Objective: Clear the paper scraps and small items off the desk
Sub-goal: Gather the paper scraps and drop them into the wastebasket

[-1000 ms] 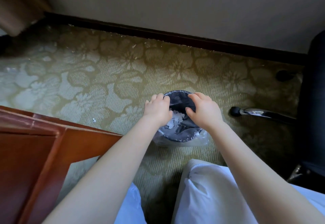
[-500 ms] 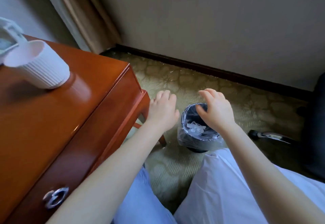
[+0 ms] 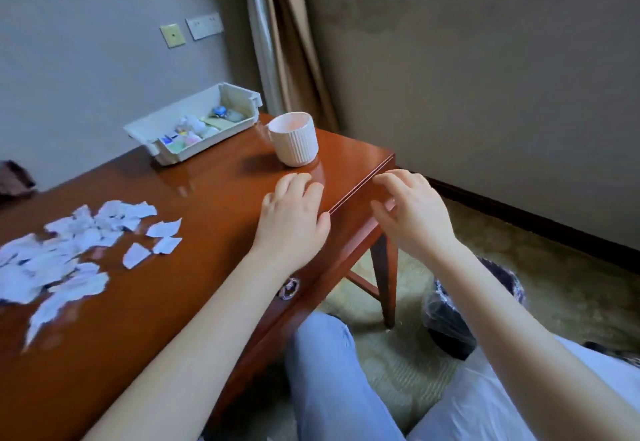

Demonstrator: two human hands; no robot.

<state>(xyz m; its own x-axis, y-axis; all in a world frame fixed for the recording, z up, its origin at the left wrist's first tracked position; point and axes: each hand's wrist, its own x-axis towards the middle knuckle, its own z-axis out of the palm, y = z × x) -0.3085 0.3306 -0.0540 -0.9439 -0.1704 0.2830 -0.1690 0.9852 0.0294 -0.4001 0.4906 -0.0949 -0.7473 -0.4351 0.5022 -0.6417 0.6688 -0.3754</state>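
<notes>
Torn white paper scraps [image 3: 69, 253] lie scattered over the left part of the red-brown wooden desk [image 3: 214, 194]. My left hand [image 3: 292, 217] hovers over the desk's right end with loose fingers, holding nothing. My right hand [image 3: 414, 213] is just past the desk's right edge, fingers relaxed and spread, also empty. A white ribbed cup [image 3: 294, 139] stands on the desk a little beyond my left hand. On the floor to the right, a small bin with a black liner [image 3: 450, 322] is partly hidden behind my right forearm.
A white plastic tray [image 3: 194, 121] holding several small colourful items sits at the desk's far side by the wall. A curtain [image 3: 284, 42] hangs in the corner. My knees [image 3: 325, 371] are below the desk's drawer front. Patterned carpet covers the floor.
Both hands have risen from the bin on the floor to desk height, empty. My view has swung up and left, bringing the desk top, scraps, cup and tray into sight.
</notes>
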